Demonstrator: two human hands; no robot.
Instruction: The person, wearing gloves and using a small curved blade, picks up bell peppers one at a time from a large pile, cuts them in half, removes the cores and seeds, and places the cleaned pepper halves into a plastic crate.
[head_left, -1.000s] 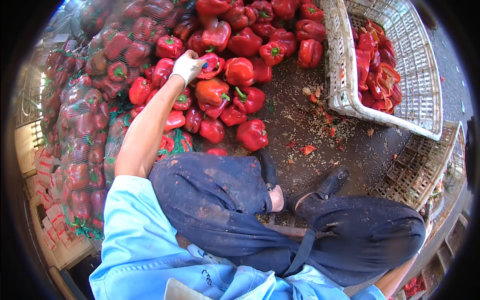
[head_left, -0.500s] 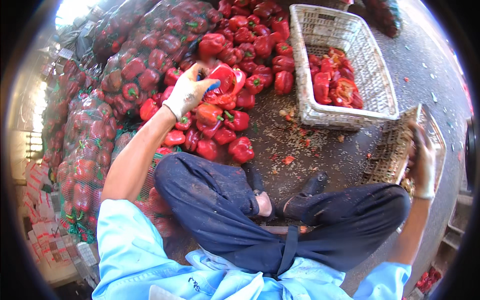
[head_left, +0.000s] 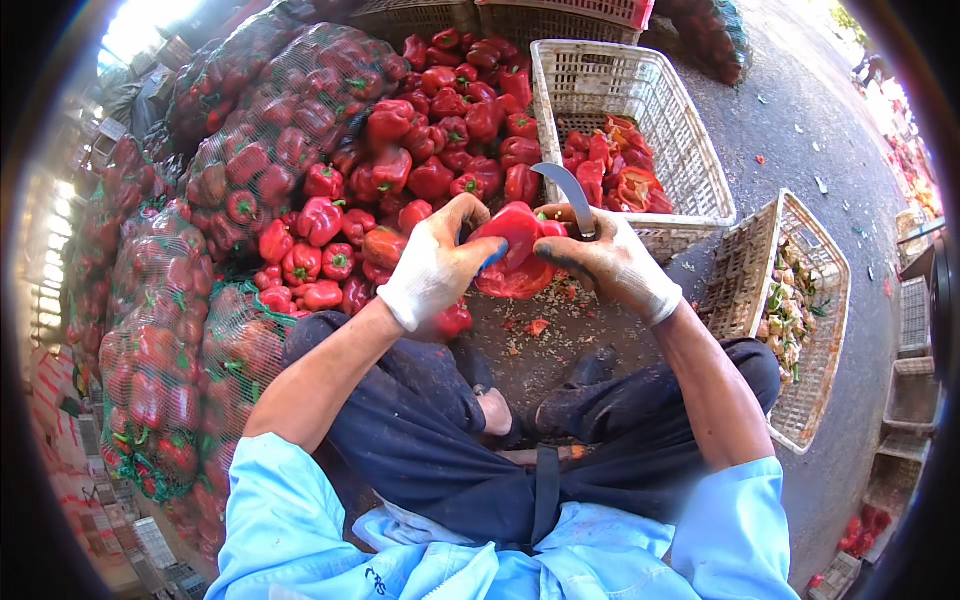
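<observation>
Both my hands, in white work gloves with stained fingers, meet in front of my knees. My left hand (head_left: 440, 255) is closed around the side of a red bell pepper (head_left: 515, 230), which looks cut open. A small curved knife (head_left: 567, 190) is in my right hand (head_left: 618, 262), its blade pointing up and left beyond the pepper. The fingers of my right hand also touch the pepper's right side. Just beyond my left hand lies a heap of whole red bell peppers (head_left: 430, 135).
A white plastic crate (head_left: 695, 150) holding cut red pepper pieces (head_left: 625, 165) stands ahead right. Nearer, a tilted crate (head_left: 735, 285) contains pale pepper cores (head_left: 785, 315). Green mesh bags of peppers (head_left: 155, 350) crowd my left. Seeds and scraps (head_left: 537, 327) litter the ground.
My left hand has come from the heap toward the middle with the pepper. My right hand has moved left from the tilted crate to the pepper. The view has shifted slightly.
</observation>
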